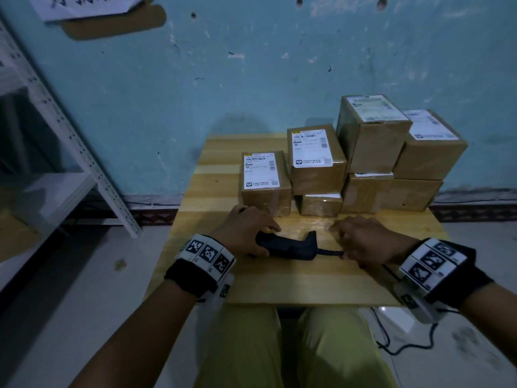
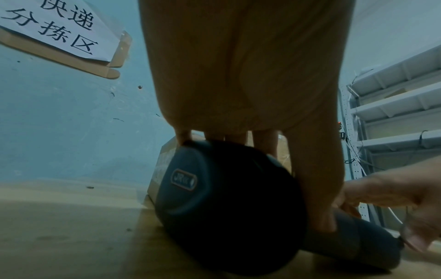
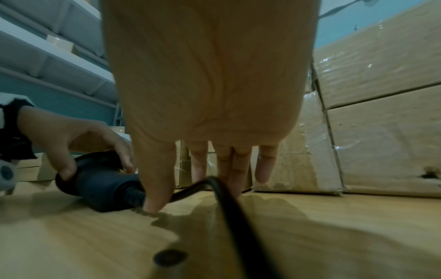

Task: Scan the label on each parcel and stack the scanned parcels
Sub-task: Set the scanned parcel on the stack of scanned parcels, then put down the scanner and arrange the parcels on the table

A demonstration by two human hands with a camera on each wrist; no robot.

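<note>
A black barcode scanner (image 1: 288, 246) lies on its side on the wooden table (image 1: 293, 284). My left hand (image 1: 261, 239) grips its head (image 2: 226, 207), thumb under and fingers over the top (image 3: 100, 181). My right hand (image 1: 345, 242) is at the handle's end, where the black cable (image 3: 229, 207) runs between thumb and fingers. Several brown parcels with white labels stand behind the scanner. One low parcel (image 1: 265, 180) is in front of my left hand, a second (image 1: 316, 161) sits on a smaller box, and two more (image 1: 372, 133) (image 1: 430, 147) are stacked at the right.
A grey metal shelf rack (image 1: 70, 141) stands to the left of the table. The blue wall (image 1: 195, 79) carries a paper sign (image 2: 59, 24). The scanner's cable (image 1: 391, 348) trails over the floor at the right. My legs are under the table's front edge.
</note>
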